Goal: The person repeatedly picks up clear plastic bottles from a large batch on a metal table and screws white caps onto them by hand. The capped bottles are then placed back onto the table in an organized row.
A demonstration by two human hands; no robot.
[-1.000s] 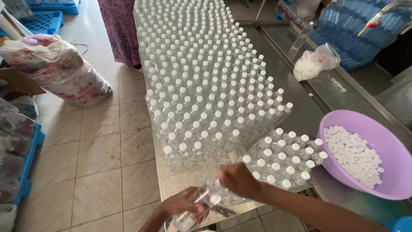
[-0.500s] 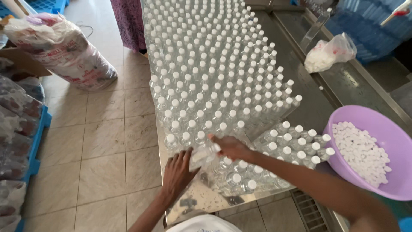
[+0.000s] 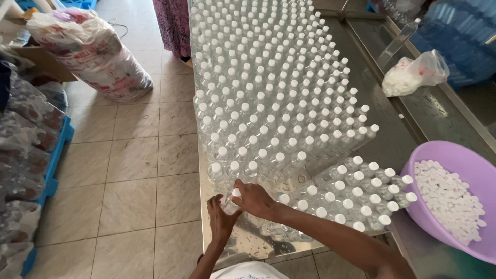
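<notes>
My left hand (image 3: pixel 221 219) grips the body of a clear plastic bottle (image 3: pixel 230 202) standing at the near left of the metal table (image 3: pixel 248 243). My right hand (image 3: pixel 253 199) is closed over its white cap. Just beyond it stands a large block of capped clear bottles (image 3: pixel 268 93) that covers the table. A smaller group of capped bottles (image 3: pixel 356 191) stands to the right of my hands. A purple basin (image 3: pixel 413 175) full of white caps (image 3: pixel 447 199) sits at the far right.
A clear bag of white caps (image 3: pixel 411 75) lies on the right counter. Big blue water jugs (image 3: pixel 460 36) stand behind it. On the tiled floor to the left lie a stuffed plastic sack (image 3: pixel 93 49) and wrapped bottle packs (image 3: pixel 23 155). A person's patterned skirt (image 3: pixel 173 23) shows at the table's far left.
Both hands carried the bottle from low at the table's near edge up onto the table, beside the block. The right hand has moved onto its cap.
</notes>
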